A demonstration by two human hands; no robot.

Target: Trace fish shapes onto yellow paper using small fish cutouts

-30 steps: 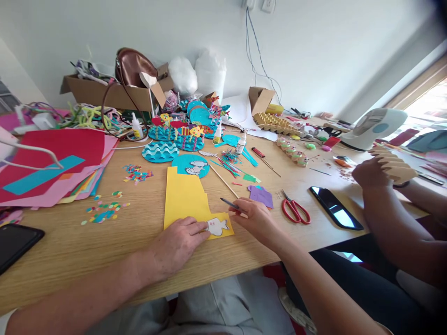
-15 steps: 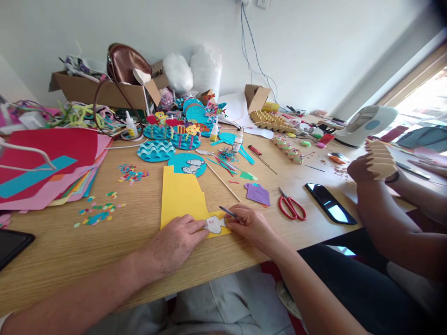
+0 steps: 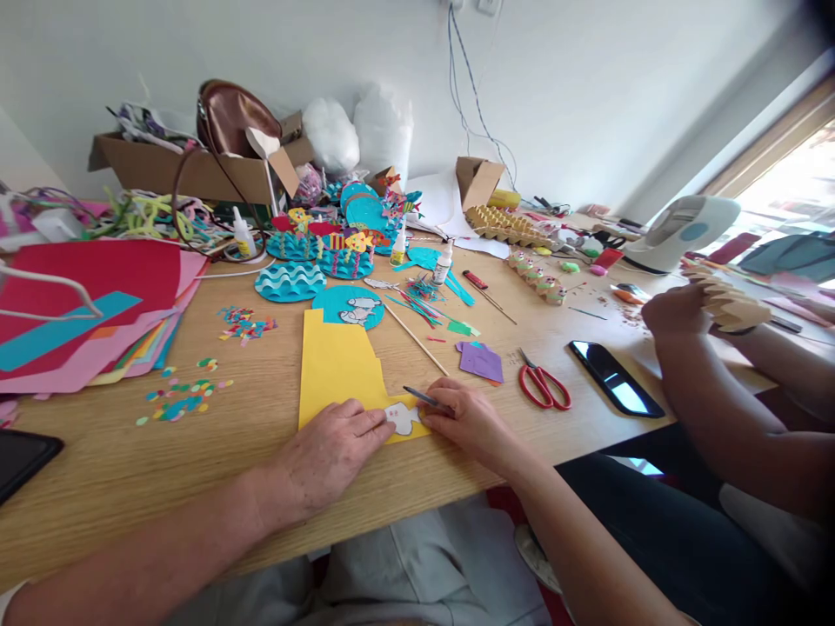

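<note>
A sheet of yellow craft paper (image 3: 339, 365) lies on the table in front of me, with a step cut from its right side. On its lower right part sits a white fish-shaped cutout (image 3: 404, 418) with a dark outline. My left hand (image 3: 330, 452) rests flat on the yellow sheet, its fingertips pressing the left end of the cutout. My right hand (image 3: 470, 424) grips a dark pen (image 3: 423, 397) by the cutout's tail, the pen slanting up to the left. Fingers hide its writing tip.
Red-handled scissors (image 3: 544, 387) and a phone (image 3: 617, 378) lie to the right. A purple paper scrap (image 3: 481, 361) and a wooden stick (image 3: 417, 340) are beyond my right hand. Confetti (image 3: 186, 396) is scattered left. Another person's hand (image 3: 675, 313) holds a scalloped beige piece at right.
The pen and my right hand have shifted very slightly left. My left hand stays on the cutout. The other person's hands have moved left and down with the beige piece.
</note>
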